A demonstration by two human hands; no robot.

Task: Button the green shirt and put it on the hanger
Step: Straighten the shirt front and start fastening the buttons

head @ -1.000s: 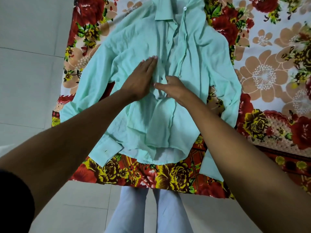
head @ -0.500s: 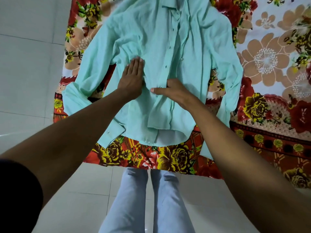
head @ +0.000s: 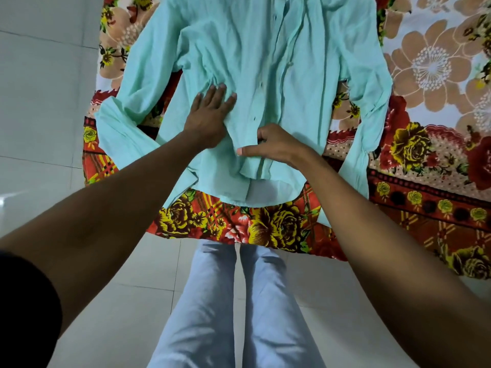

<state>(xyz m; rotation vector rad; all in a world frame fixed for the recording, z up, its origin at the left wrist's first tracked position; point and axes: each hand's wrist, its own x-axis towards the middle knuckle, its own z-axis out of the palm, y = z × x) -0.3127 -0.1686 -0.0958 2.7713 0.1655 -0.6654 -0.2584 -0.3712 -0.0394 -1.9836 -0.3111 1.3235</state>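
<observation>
A: Which way does the shirt [head: 265, 75] point?

B: From my feed, long axis runs 12 to 6. Collar end goes out of view at 12, hem sits at 6, near the edge of the bedsheet [head: 430, 83]. It lies front-up and spread flat, one sleeve slanting toward 8, the other hanging down toward 4.

A: Any label or writing?

B: None I can read. Small dark buttons run down the front strip; too small to count.

A: Fabric?

B: Thin, mint green, creased, looks like a light woven cloth. The hem is curved, and a paler inner layer shows where the front flaps part at the bottom. The sheet under it is a loud print: red and yellow roses, big tan flowers at 2, a plaid border.

A: Hands?

B: Left hand [head: 210, 116] lies flat, fingers straight and together, palm pressing the left front panel, pointing toward 12. Right hand [head: 276, 144] sits just beside it at 3, fingers curled under onto the front edge, thumb [head: 249, 150] stretched toward 9. Looks like it pinches the cloth there.

A: Anything else?

B: Pale tiled floor [head: 47, 102] at 9, light blue trousers [head: 233, 309] at 6.
</observation>
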